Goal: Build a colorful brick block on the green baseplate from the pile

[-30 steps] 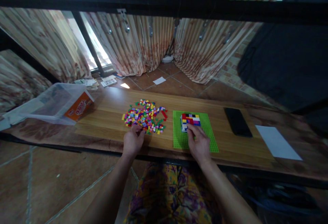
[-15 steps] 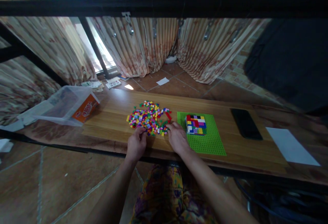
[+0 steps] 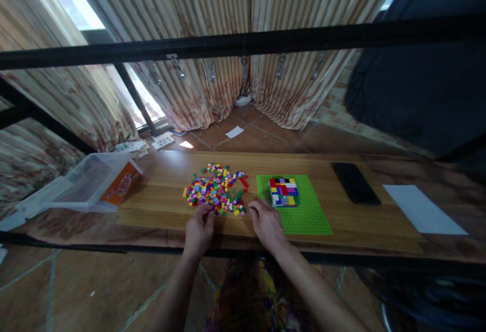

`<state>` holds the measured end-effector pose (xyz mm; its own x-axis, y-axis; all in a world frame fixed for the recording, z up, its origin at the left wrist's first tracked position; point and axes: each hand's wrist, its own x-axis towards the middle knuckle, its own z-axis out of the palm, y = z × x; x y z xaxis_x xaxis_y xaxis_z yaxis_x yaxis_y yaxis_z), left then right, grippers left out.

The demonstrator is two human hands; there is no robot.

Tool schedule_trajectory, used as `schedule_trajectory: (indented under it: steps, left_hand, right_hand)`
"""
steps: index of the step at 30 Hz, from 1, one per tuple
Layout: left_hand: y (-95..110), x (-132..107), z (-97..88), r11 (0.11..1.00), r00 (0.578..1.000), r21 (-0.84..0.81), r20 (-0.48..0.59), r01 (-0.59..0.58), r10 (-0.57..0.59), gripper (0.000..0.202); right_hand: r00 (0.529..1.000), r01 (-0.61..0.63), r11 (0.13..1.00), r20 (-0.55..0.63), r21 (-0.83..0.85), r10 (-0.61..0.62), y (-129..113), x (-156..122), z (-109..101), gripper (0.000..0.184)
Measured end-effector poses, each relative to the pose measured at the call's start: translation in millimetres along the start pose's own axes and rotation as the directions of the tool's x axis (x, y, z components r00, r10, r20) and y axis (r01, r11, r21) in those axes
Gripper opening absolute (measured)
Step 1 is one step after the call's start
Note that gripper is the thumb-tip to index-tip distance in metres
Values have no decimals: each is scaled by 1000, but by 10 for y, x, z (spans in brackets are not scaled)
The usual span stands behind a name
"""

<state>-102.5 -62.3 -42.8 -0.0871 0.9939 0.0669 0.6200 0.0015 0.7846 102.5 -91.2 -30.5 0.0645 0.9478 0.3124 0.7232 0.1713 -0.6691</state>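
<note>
Many small coloured building bricks [image 3: 214, 190] lie in a loose pile on the wooden board. At the pile's near edge is my left hand [image 3: 199, 228], its thumb and fingers pinched; what lies between them is too small to make out. My right hand [image 3: 266, 223] hovers between the pile and the green baseplate [image 3: 311, 215], fingertips also pinched on something I cannot make out. On the baseplate stands a block of stacked bricks [image 3: 284, 192] in red, white, yellow, blue and black, just beyond my right hand.
A clear plastic box [image 3: 91, 180] with an orange label lies at the left. Right of the baseplate are a black phone [image 3: 356, 182] and a white sheet of paper [image 3: 425, 209]. A dark metal bar [image 3: 228, 46] crosses beyond the wooden board [image 3: 235, 226].
The camera view has tilted up, so the scene sits lower. My right hand has drawn slightly away from the pile's right edge. The left hand remains at the near edge.
</note>
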Motion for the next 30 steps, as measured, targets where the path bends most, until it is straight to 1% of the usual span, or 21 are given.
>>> schedule_trajectory:
  steps: [2, 5, 8, 11, 15, 18, 23, 27, 30]
  left_hand:
    - [-14, 8, 0, 1000, 1000, 12, 7, 3, -3, 24]
    - [-27, 23, -1, 1000, 1000, 30, 0, -1, 1, 24]
    - [-33, 33, -2, 1000, 1000, 23, 10, -11, 10, 25]
    - [-30, 32, -6, 1000, 1000, 15, 23, -13, 12, 26]
    - [-12, 24, -18, 1000, 999, 21, 31, -14, 13, 27]
    - [-3, 27, -24, 999, 1000, 31, 29, -11, 10, 28]
    - [-10, 33, -22, 1000, 999, 17, 34, -22, 21, 28]
    - [0, 25, -25, 999, 999, 44, 32, -12, 11, 27]
    - [26, 13, -34, 999, 1000, 54, 21, -8, 7, 27]
  right_hand:
    - [997, -29, 998, -66, 47, 32, 46, -110, -134, 19]
    - [981, -68, 995, -179, 74, 81, 183, -215, -365, 17]
    - [952, -118, 991, -277, 59, 130, 353, -218, -562, 17]
    - [935, -152, 988, -318, 29, 153, 476, -155, -665, 20]
    - [931, -164, 986, -333, -16, 150, 530, -69, -652, 23]
    - [930, -140, 989, -350, -40, 117, 543, -35, -596, 22]
    - [913, -125, 989, -399, -85, 81, 598, -11, -547, 21]
    - [921, -97, 991, -386, -88, 56, 631, -3, -553, 23]
    - [919, -99, 991, -389, -91, 55, 636, 0, -557, 23]
